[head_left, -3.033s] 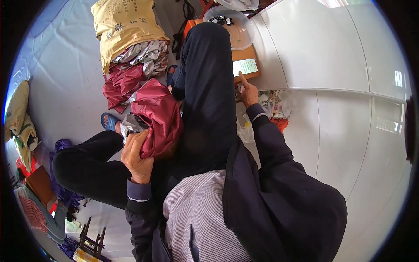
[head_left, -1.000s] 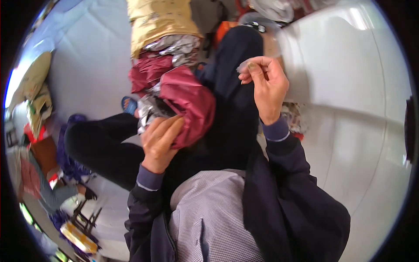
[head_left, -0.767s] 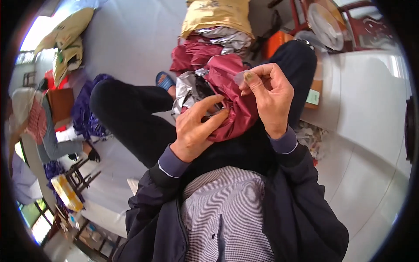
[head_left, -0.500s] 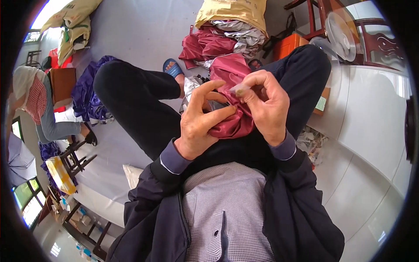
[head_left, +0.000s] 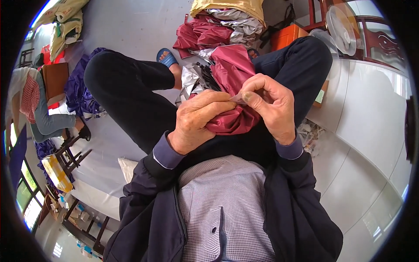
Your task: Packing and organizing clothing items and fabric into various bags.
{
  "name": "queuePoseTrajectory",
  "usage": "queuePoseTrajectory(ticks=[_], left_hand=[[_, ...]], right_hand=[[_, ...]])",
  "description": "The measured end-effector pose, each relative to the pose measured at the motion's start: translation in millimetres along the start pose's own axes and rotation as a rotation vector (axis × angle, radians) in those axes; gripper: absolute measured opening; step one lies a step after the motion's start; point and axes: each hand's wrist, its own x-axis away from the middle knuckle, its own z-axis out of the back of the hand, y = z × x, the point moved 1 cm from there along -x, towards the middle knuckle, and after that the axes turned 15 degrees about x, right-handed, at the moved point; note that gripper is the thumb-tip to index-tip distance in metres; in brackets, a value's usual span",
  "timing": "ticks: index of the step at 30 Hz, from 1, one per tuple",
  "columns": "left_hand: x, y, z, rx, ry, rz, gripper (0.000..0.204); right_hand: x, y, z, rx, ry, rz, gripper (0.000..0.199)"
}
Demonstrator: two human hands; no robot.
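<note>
Pinching a small pale tab point(head_left: 238, 98) between thumb and forefinger, the right hand point(head_left: 270, 107) is closed on it at chest height over the lap. The left hand point(head_left: 201, 118) is closed too, fingers curled on the dark red fabric point(head_left: 233, 76) right beside the tab, fingertips nearly touching the right thumb. Tab lies between both hands, pointing left from the right-hand pinch toward the left fingers; right hand has it, left is just next to it. Fabric bundle runs away from the body, up over the right thigh, silver lining point(head_left: 190, 81) showing on its left side. More red and silver fabric is piled on the floor point(head_left: 131, 26) beyond the knees under a yellow sack point(head_left: 227, 5). Blue sandal point(head_left: 167, 57) near the left knee. Another person sits at far left.
</note>
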Motion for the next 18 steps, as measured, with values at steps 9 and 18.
queuePoseTrajectory(ticks=[9, 18], left_hand=[[0.9, 0.4, -1.0, -0.038, -0.029, 0.01, 0.035], [3.5, 7.9, -7.5, -0.259, -0.089, -0.174, 0.03]], right_hand=[[1.6, -2.2, 1.9, -0.031, -0.011, -0.024, 0.004], [-18.4, -19.4, -11.4, 0.043, 0.281, 0.123, 0.01]])
